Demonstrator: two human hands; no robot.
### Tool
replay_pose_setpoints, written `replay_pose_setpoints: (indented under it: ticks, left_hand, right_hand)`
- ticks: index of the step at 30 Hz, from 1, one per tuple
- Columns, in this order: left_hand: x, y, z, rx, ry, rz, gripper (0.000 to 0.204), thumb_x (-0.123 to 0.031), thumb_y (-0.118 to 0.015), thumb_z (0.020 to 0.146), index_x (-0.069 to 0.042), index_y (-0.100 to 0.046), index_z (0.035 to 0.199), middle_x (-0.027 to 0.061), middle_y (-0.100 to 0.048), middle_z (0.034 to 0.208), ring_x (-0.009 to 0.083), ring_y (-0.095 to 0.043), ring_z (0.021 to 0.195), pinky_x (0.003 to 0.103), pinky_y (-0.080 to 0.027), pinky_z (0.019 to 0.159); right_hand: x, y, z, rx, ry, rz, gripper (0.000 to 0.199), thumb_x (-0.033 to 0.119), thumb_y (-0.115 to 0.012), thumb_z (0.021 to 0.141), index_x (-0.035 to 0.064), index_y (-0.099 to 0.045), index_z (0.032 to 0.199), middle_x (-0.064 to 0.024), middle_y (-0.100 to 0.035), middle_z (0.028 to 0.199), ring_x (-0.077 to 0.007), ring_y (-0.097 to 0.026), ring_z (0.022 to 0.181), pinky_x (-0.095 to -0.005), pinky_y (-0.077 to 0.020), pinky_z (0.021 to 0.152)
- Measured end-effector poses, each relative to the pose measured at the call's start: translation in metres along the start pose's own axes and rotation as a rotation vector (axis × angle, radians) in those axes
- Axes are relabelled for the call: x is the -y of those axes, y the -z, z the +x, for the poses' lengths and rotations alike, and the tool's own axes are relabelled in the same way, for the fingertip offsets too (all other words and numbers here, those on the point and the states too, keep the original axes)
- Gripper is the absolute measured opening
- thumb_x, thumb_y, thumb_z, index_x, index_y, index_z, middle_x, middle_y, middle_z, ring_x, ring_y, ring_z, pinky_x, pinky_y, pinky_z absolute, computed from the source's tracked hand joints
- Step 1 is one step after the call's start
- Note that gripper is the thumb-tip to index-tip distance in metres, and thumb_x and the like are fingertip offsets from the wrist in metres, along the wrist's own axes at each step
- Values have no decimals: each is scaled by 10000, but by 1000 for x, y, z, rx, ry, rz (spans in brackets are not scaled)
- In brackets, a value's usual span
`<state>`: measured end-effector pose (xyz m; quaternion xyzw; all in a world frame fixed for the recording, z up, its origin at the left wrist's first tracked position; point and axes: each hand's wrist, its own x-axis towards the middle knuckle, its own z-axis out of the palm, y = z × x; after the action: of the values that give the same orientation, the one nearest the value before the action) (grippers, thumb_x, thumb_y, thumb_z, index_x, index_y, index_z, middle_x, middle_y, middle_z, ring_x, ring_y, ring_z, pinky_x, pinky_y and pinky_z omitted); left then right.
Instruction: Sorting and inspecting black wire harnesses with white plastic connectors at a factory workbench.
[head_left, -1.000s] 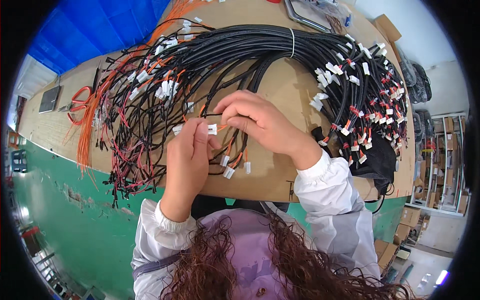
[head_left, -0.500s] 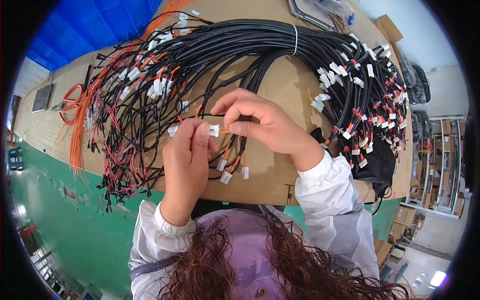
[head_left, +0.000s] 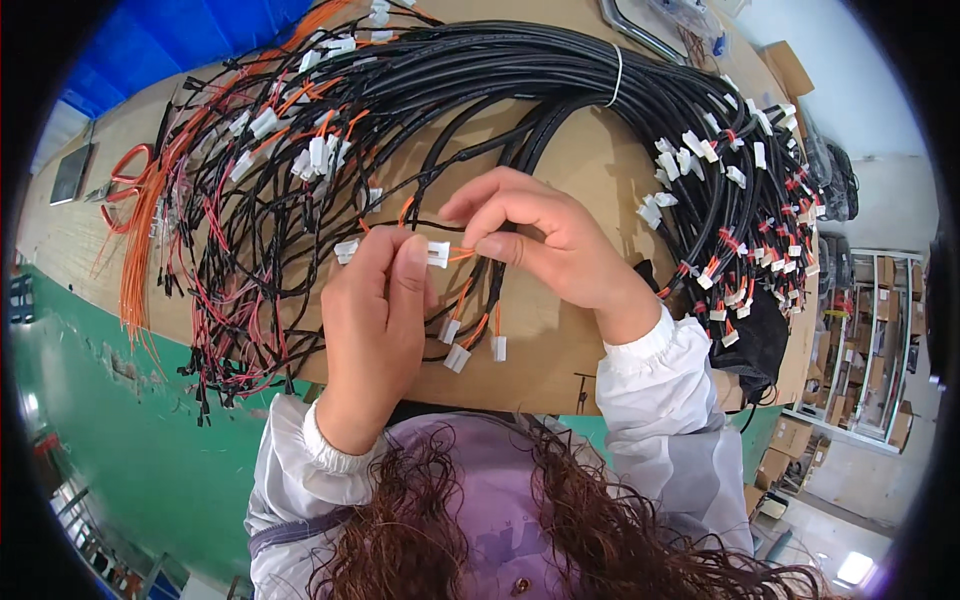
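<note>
Between the thumb and index finger of my left hand is a white plug connector. Thin orange wires come out of its right end, and the thumb and a finger of my right hand pinch them. The other fingers of that hand are curled loosely above. Just left of my left fingertips sits another white connector. Several more white connectors on orange wires, one of them a small white connector, hang from black cables below my hands. Part of the held connector is hidden by my left thumb.
A thick bundle of black cables arches across the cardboard-coloured table, bound by a white tie. Red-handled scissors and orange wires lie at left. A blue bin stands behind; a black cloth-like item lies right.
The view has shifted slightly. Both hands keep their grip, and a little more of the white connector shows beyond my left thumb.
</note>
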<state>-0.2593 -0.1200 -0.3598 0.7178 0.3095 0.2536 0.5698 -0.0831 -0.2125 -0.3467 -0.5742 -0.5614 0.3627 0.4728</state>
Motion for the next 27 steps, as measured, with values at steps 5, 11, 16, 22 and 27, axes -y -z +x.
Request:
replay_pose_setpoints:
  ticks: [5,11,16,22,27]
  left_hand:
    - [-3,10,-5,19,-24,26,145,-139,-547,972,-15,-587,910,82,-568,647,190,-546,561,316,-426,532]
    - [9,36,-19,-141,-335,487,198,-8,-668,813,-1,-578,990,139,-581,967,325,-582,811,407,-469,699]
    - [4,34,-12,-134,-429,693,354,-90,-732,753,-32,-575,1065,132,-525,1128,322,-562,938,427,-461,791]
    - [3,45,-1,-158,-457,658,227,-128,-710,791,-47,-590,967,99,-571,960,318,-594,758,391,-480,650]
    - [-7,61,10,-157,-310,512,218,-114,-720,821,-13,-618,985,92,-593,824,182,-541,621,292,-444,579]
  right_hand:
    - [-2,0,0,-21,81,-94,87,93,-600,917,32,-659,900,-107,-569,1169,-205,-562,1054,-328,-474,901]
    - [-6,-1,-1,-26,125,-204,53,75,-622,898,34,-651,915,-100,-590,1115,-208,-572,1008,-310,-483,859]
    - [-4,-11,1,-72,50,-244,67,104,-660,847,58,-624,880,-70,-606,941,-253,-584,916,-356,-449,780]
    - [-5,-30,6,-123,172,-756,150,139,-660,814,105,-612,952,-63,-564,859,-272,-565,864,-389,-401,739]
    - [-2,-22,-6,-57,212,-770,68,155,-660,826,120,-605,810,-41,-545,790,-244,-547,778,-368,-362,708]
